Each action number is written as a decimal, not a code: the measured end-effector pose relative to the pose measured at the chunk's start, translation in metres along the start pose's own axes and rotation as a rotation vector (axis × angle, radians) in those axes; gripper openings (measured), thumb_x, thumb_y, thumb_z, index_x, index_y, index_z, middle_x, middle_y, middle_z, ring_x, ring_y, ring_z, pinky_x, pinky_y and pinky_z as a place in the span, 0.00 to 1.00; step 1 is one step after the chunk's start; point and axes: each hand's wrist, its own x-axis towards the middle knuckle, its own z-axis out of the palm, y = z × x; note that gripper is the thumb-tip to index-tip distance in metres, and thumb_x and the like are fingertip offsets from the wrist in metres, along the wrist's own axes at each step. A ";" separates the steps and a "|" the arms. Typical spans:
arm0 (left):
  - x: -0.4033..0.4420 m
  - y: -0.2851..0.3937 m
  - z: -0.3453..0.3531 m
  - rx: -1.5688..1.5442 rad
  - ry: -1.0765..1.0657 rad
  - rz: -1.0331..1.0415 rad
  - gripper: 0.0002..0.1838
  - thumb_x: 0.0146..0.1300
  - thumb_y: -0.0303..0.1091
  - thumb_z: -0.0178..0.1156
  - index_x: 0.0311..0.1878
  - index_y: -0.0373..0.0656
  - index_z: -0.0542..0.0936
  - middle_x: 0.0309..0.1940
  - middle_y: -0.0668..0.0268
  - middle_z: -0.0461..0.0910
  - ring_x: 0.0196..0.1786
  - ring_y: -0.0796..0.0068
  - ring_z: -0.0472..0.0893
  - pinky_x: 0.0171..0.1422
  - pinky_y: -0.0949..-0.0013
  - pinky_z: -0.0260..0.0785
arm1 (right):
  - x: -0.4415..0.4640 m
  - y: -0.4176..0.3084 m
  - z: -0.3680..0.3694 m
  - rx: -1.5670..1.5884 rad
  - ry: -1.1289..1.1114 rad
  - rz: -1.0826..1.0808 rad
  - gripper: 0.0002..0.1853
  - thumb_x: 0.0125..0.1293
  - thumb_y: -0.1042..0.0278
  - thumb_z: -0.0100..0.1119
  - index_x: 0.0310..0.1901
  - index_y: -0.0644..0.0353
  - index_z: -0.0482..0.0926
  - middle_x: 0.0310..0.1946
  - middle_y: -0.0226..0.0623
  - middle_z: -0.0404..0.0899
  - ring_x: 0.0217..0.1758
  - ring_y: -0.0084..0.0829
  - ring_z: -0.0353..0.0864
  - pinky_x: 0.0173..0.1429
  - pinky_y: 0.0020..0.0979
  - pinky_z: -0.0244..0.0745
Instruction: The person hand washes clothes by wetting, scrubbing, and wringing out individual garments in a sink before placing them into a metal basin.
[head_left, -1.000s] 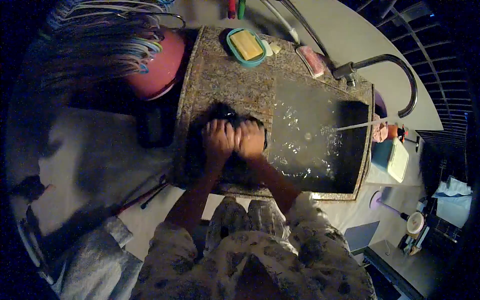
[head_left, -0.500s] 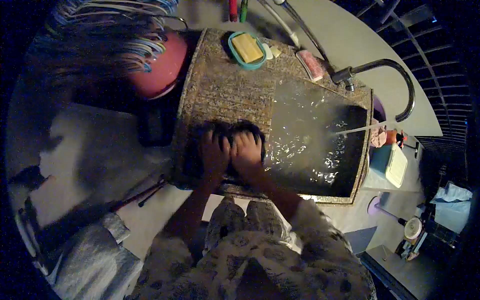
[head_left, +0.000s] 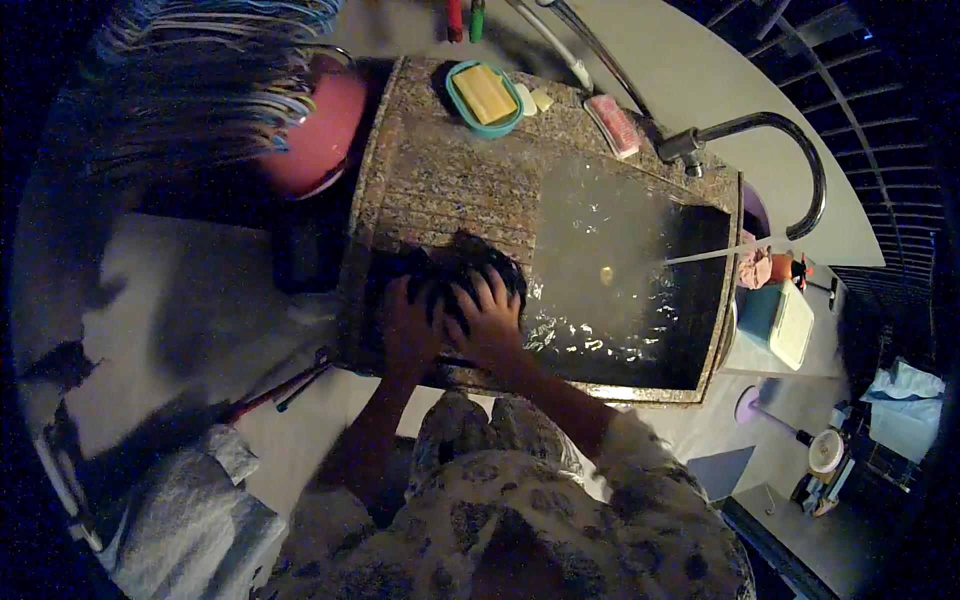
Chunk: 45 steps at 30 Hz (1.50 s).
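A dark wet cloth (head_left: 462, 256) lies bunched on the ribbed washboard (head_left: 455, 190) of a speckled stone sink. My left hand (head_left: 410, 325) presses into its left part, fingers curled and partly lost in the dark folds. Beside it, my right hand (head_left: 487, 322) grips the cloth's right part, its fingers somewhat spread and sunk into the fabric. Cloudy water (head_left: 600, 260) fills the basin just right of my hands. From the curved metal faucet (head_left: 822, 170) a stream runs into the basin.
At the sink's back edge are a turquoise soap dish (head_left: 492, 128) with a yellow soap bar (head_left: 485, 93) and a pink brush (head_left: 612, 127). Hangers (head_left: 220, 90) and a red basin (head_left: 325, 140) stand left. A lidded box (head_left: 790, 328) sits at right.
Both hands have drawn slightly toward my body. The cloth has bunched up and shows more beyond my fingers, and my right hand's fingers are more spread.
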 end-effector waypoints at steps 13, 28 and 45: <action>0.066 -0.011 0.061 -0.217 0.062 0.067 0.20 0.68 0.47 0.62 0.57 0.46 0.77 0.42 0.45 0.83 0.42 0.42 0.83 0.48 0.48 0.75 | 0.110 0.163 0.110 1.147 0.326 0.698 0.31 0.79 0.44 0.39 0.61 0.67 0.76 0.56 0.49 0.81 0.58 0.45 0.80 0.63 0.40 0.74; 0.041 0.138 0.241 0.506 -0.090 0.486 0.06 0.61 0.37 0.56 0.39 0.50 0.79 0.37 0.68 0.76 0.47 0.67 0.79 0.51 0.60 0.71 | -0.008 0.206 -0.023 -0.009 0.270 0.570 0.42 0.65 0.50 0.63 0.78 0.46 0.55 0.72 0.55 0.59 0.72 0.59 0.61 0.71 0.56 0.63; 0.041 0.105 0.329 -0.346 -0.521 -0.080 0.06 0.59 0.35 0.53 0.38 0.49 0.77 0.33 0.72 0.74 0.39 0.74 0.76 0.41 0.68 0.70 | 0.036 0.355 0.023 0.267 -0.226 1.120 0.24 0.67 0.54 0.51 0.61 0.57 0.77 0.51 0.56 0.81 0.54 0.55 0.79 0.64 0.46 0.73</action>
